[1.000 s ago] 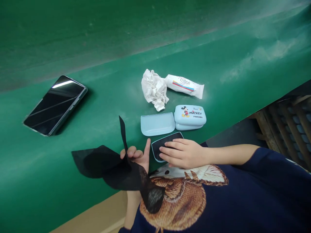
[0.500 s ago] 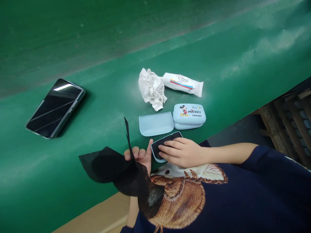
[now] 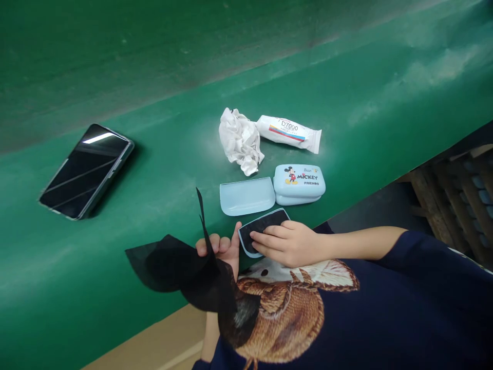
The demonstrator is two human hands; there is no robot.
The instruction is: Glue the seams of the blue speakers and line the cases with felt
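My left hand (image 3: pixel 221 247) is closed on a thin black sheet of fabric (image 3: pixel 173 264) that hangs off the table edge, with its index finger touching a small light-blue panel lined in black (image 3: pixel 262 226). My right hand (image 3: pixel 288 242) lies flat on that panel, fingers stretched out and pressing on the black lining. Just beyond it lie another bare light-blue panel (image 3: pixel 246 196) and a closed light-blue case printed with a cartoon mouse (image 3: pixel 299 183).
A crumpled white tissue (image 3: pixel 241 140) and a white glue tube (image 3: pixel 289 133) lie farther back on the green table (image 3: pixel 365 92). A dark phone (image 3: pixel 87 169) rests face up at the left. Wooden slats (image 3: pixel 458 195) show below the table's right edge.
Since a second ago my left index finger has closed in until it touches the lined panel. My right hand stays pressed on the black lining. The view has shifted slightly.
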